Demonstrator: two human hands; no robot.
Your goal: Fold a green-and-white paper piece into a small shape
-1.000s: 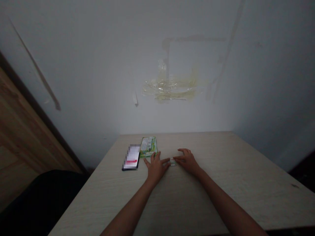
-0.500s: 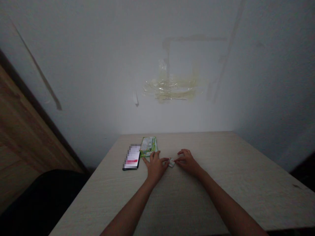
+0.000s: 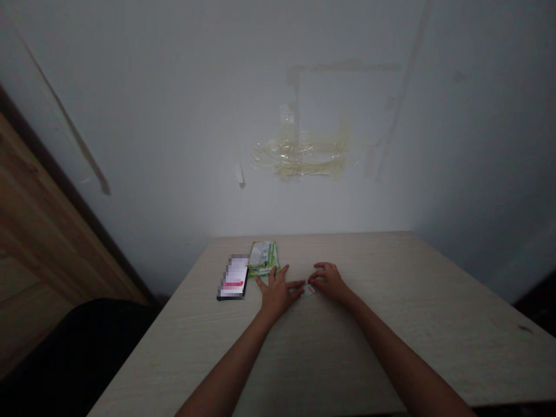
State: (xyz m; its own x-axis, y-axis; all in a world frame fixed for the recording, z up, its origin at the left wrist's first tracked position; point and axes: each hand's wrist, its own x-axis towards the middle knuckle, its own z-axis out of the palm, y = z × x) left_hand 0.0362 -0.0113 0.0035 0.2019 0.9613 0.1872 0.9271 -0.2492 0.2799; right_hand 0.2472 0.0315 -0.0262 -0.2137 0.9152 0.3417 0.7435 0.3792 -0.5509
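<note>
A small, pale, flat piece (image 3: pixel 308 289) with a reddish mark lies at the tabletop between my two hands; it is too small to name more exactly. My left hand (image 3: pixel 277 294) rests on the table with its fingers spread. Its index finger and thumb point right, their tips at the left edge of the pale piece. From the other side, my right hand (image 3: pixel 330 284) bends over the piece, thumb and index finger closed together on its upper right edge. Just beyond my left fingers lie green and white printed packets (image 3: pixel 263 255), stacked on the table.
A phone (image 3: pixel 233 278) with a lit, partly blurred screen lies left of my left hand. The pale wooden table (image 3: pixel 391 324) meets a grey wall (image 3: pixel 174 116) with old tape on it. At the left are a black chair back (image 3: pixel 82 341) and a wooden panel (image 3: pixel 39 220).
The pale piece has shifted slightly right and turned. My left hand has followed it a little to the right, and my right fingertips have drawn in closer over it.
</note>
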